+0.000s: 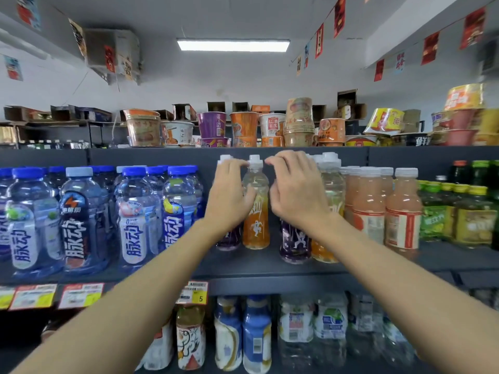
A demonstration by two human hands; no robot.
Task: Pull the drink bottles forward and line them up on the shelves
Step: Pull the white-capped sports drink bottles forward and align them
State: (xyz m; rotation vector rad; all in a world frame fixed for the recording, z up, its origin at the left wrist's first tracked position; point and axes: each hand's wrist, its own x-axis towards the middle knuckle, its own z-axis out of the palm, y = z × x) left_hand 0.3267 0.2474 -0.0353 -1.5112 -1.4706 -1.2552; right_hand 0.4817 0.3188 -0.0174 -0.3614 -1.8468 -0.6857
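On the middle shelf (270, 268) an orange-labelled bottle (256, 220) with a white cap stands between my two hands. My left hand (229, 193) curls over the top of a purple-labelled bottle (229, 240) just left of it, thumb against the orange one. My right hand (295, 190) wraps over the top of another purple-labelled bottle (294, 248), which stands nearer the shelf's front edge. Both purple bottles' necks and caps are hidden by my hands. Another orange-labelled bottle (324, 249) stands right of my right wrist.
Blue-capped water bottles (135, 211) fill the shelf's left side; pink juice bottles (402, 211) and green-labelled bottles (432, 220) fill the right. Instant noodle cups (243, 128) sit on the top shelf. More bottles (256, 336) stand on the lower shelf, beneath price tags (193, 292).
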